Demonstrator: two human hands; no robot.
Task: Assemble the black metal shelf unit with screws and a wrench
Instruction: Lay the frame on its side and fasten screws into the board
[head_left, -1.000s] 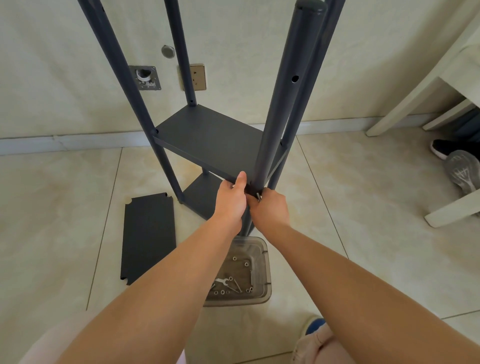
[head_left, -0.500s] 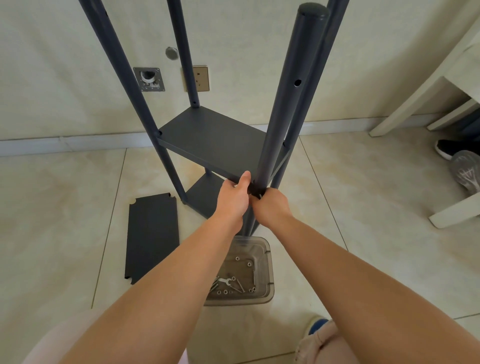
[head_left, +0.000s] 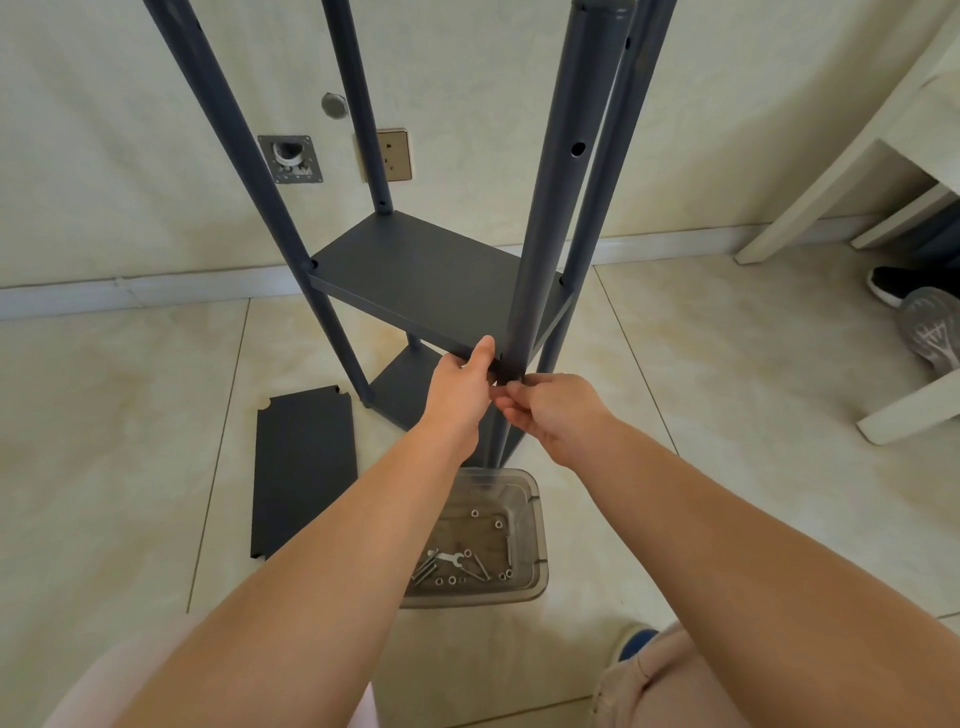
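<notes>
The black metal shelf unit (head_left: 431, 280) stands on the tiled floor (head_left: 727, 389) by the wall, four poles rising past a fitted shelf. At that shelf's near corner the left hand (head_left: 460, 384) grips the edge, thumb on top, fingers curled under. The right hand (head_left: 550, 415) pinches something too small to tell against the near pole (head_left: 561, 197). A loose shelf panel (head_left: 304, 467) lies flat left of the unit; a clear plastic tray (head_left: 537, 525) of screws and a wrench (head_left: 449, 558) sits nearest the person.

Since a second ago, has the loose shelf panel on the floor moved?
No. The loose shelf panel lies by the same floor tile seam; only the camera shifted.
</notes>
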